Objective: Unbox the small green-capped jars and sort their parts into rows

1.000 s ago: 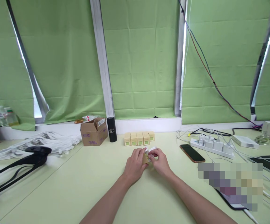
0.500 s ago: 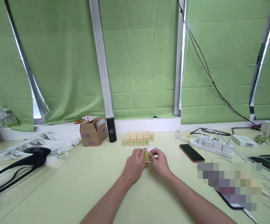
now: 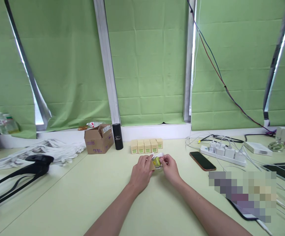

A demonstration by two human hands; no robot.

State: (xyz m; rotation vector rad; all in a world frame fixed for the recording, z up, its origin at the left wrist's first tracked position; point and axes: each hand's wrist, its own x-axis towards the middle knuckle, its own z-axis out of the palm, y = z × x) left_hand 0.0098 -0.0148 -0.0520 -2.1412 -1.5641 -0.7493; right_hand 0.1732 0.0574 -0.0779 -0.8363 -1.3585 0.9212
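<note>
My left hand (image 3: 141,172) is closed around a small tan box (image 3: 152,166), mostly covered by the fingers. Out of the box's right-hand end sticks a small clear item with yellow-green contents (image 3: 157,161), like a little glass bottle. The fingertips of my right hand (image 3: 170,167) pinch its outer end. White flaps (image 3: 160,154) show just behind it. Beyond both hands stand several small cream boxes (image 3: 144,146) in a row, each with a green label low on its front.
An opened brown carton (image 3: 98,141) and a black cylinder (image 3: 117,137) stand at the back left. White straps (image 3: 58,150) and a black frame (image 3: 34,167) lie farther left. On the right are a phone (image 3: 202,161), a power strip (image 3: 223,156) and tangled cables.
My right hand has shifted slightly right, and more of the yellow-green item now shows outside the box. My left hand stays nearly in place.
</note>
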